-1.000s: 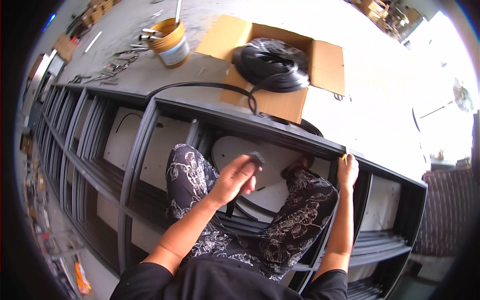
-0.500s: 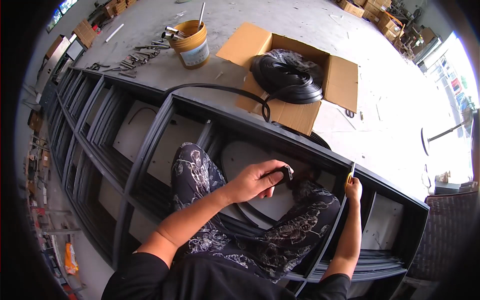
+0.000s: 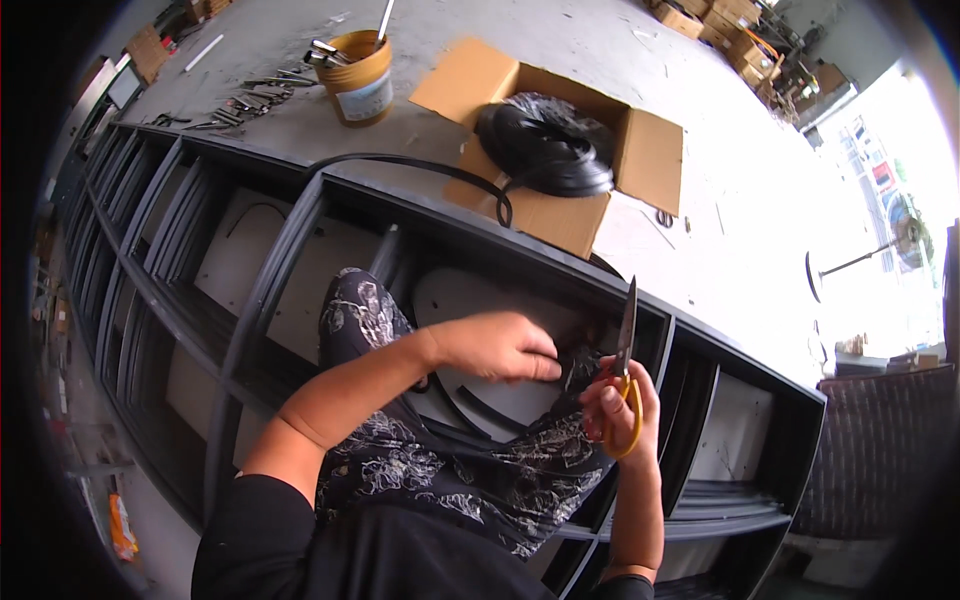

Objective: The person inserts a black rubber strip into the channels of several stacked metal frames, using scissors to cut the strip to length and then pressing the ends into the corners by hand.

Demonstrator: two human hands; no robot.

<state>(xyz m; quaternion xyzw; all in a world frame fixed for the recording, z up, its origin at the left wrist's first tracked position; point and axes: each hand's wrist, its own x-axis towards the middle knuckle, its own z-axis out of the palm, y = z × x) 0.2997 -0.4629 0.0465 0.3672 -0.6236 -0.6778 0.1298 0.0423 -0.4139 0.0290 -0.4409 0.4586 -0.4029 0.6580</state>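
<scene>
My right hand [image 3: 625, 405] grips a pair of scissors [image 3: 630, 335] by the yellow handles, blades pointing up and away from me. My left hand [image 3: 497, 347] is to its left, over my lap, fingers curled down and closed. What they hold, if anything, is hidden behind the hand. Below it, a dark strip [image 3: 485, 410] curves across the floor inside the frame opening between my legs. A large dark metal frame [image 3: 275, 265] with many bars surrounds me. A black rubber strip [image 3: 400, 157] runs over its far edge from a coil [image 3: 545, 150].
The coil sits in an open cardboard box [image 3: 650, 160] beyond the frame. A yellow bucket [image 3: 360, 80] holding metal tubes stands left of it, beside scattered metal pieces [image 3: 255, 100]. Stacked boxes [image 3: 725, 30] are at the far right, and a standing fan [image 3: 905, 235] is near the bright opening.
My right hand has moved left and nearer me, bringing the scissors close to my left hand. My left hand has turned downward, so the black strip end seen in it before is out of sight.
</scene>
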